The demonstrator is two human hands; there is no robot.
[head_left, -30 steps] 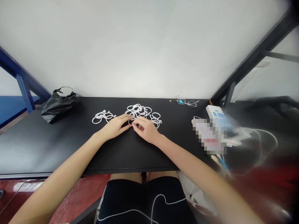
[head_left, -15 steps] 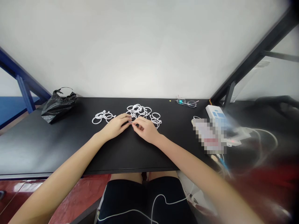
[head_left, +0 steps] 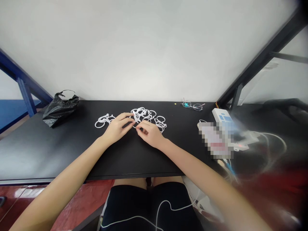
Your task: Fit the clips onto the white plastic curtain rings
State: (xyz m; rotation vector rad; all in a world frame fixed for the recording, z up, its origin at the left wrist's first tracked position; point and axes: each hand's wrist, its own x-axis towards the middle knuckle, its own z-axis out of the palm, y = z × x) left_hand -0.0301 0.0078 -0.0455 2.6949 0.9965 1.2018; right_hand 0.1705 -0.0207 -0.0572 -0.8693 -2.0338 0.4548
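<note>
A heap of white plastic rings point(head_left: 150, 116) lies in the middle of the black table point(head_left: 72, 147), towards the back. A smaller group of white rings point(head_left: 102, 121) lies to its left. My left hand point(head_left: 117, 127) and my right hand point(head_left: 150, 132) meet at the near edge of the heap. Both pinch one white ring point(head_left: 136, 122) between their fingertips, just above the tabletop. My left fingers are raised a little, and the ring is partly hidden by them.
A crumpled black plastic bag point(head_left: 60, 107) sits at the back left. Eyeglasses point(head_left: 192, 105) lie at the back right. Further right are a white and blue device point(head_left: 222, 117), a blurred object and white cables point(head_left: 269, 141). A white wall stands behind the table.
My left hand has lifted and shifted slightly left, its fingers now spread above the ring. My right hand has stayed almost still at the heap's edge.
</note>
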